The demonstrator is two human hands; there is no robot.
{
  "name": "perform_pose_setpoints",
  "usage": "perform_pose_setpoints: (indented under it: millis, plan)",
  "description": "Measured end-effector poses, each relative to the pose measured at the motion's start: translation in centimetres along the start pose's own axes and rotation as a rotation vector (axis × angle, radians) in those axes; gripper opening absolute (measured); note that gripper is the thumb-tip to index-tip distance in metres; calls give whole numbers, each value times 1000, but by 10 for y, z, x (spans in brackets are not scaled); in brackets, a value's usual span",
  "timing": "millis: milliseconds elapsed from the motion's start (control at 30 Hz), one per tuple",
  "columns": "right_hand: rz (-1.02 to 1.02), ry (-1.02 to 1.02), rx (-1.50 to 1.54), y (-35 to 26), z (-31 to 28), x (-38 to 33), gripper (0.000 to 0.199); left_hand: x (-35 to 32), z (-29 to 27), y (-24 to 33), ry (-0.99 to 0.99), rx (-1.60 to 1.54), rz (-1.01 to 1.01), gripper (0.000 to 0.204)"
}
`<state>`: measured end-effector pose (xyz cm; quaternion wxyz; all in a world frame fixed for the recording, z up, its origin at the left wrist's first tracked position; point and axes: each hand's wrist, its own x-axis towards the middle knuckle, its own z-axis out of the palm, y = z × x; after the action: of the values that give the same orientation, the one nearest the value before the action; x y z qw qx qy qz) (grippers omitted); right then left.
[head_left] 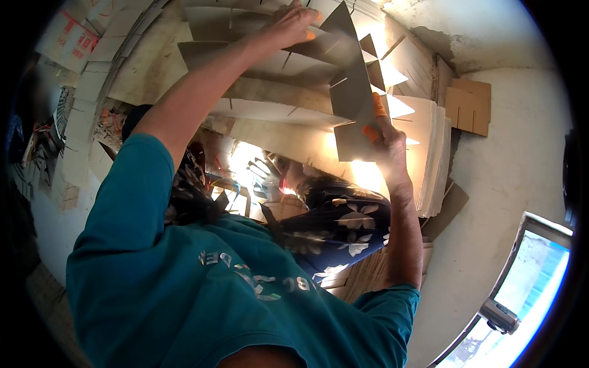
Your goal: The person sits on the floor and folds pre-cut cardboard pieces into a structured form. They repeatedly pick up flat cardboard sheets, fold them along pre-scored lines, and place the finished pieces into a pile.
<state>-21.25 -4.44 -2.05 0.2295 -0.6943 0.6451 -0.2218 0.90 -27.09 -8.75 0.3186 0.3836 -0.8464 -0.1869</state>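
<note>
A slotted grey-brown cardboard strip (351,86) stands crosswise at the right end of several long parallel cardboard strips (288,62). My right hand (391,142), with orange covers on its fingertips, is closed on the near end of this cross strip. Up at the far side, my left hand (288,26) bends over one of the long strips, orange tips on thumb and finger, and appears to pinch its upper edge. The long strips stand on edge, their slots facing up. Pale pointed ends of strips poke out to the right of the cross strip.
Flat cardboard stacks (423,159) stand at the right, beside a wall (509,141). A loose slotted cardboard piece (469,107) leans there. More cardboard (98,73) lines the left. Bright light falls below the work, near my patterned trouser leg (343,227).
</note>
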Motion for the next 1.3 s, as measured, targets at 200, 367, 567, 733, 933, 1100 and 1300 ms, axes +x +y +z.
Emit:
perform_pose_setpoints:
  millis: [200,367,567,733,933,1100,1300]
  plan:
    - [-80,49,-68,4,6,4,73,17,16,-17,-267,162,-103,29]
    - [-158,-24,-73,6,-1,18,69,14,15,-17,-275,113,-86,24]
    - [67,-4,-169,-13,23,9,75,1,9,-16,-208,145,-48,33]
    - [25,-36,-105,-3,20,10,83,-17,5,13,-64,12,99,34]
    - [-55,3,-113,-1,20,13,85,-27,27,7,-290,107,246,14]
    - [77,-9,1,4,36,8,85,-31,33,8,-149,19,310,11]
    - [-33,-22,-93,-6,25,11,83,-29,20,8,-266,36,260,19]
